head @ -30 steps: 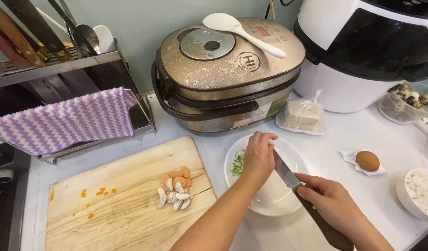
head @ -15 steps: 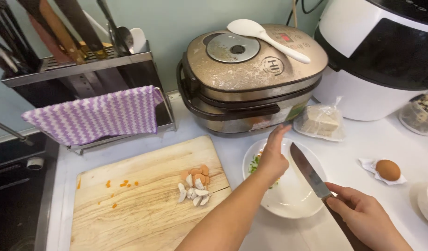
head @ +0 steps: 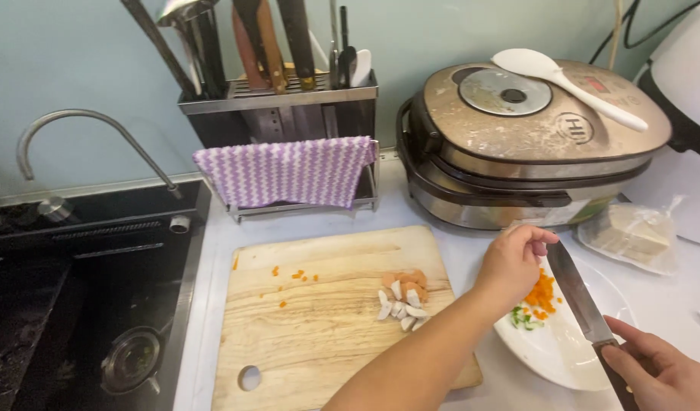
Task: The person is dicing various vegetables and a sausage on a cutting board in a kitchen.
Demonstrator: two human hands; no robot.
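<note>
From the head view, the left hand (head: 511, 262) reaches across the wooden cutting board (head: 327, 312), fingers curled together above the white plate (head: 571, 350) and touching the blade tip. The right hand (head: 658, 373) wraps tightly round the handle of the knife (head: 580, 301), whose smooth steel blade slants up-left over diced carrot (head: 544, 293).

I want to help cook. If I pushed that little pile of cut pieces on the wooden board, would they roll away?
Probably not far: the cut pieces look like small, flat-sided slices. They would likely slide and scatter across the smooth cutting board, being light and loose.
</note>
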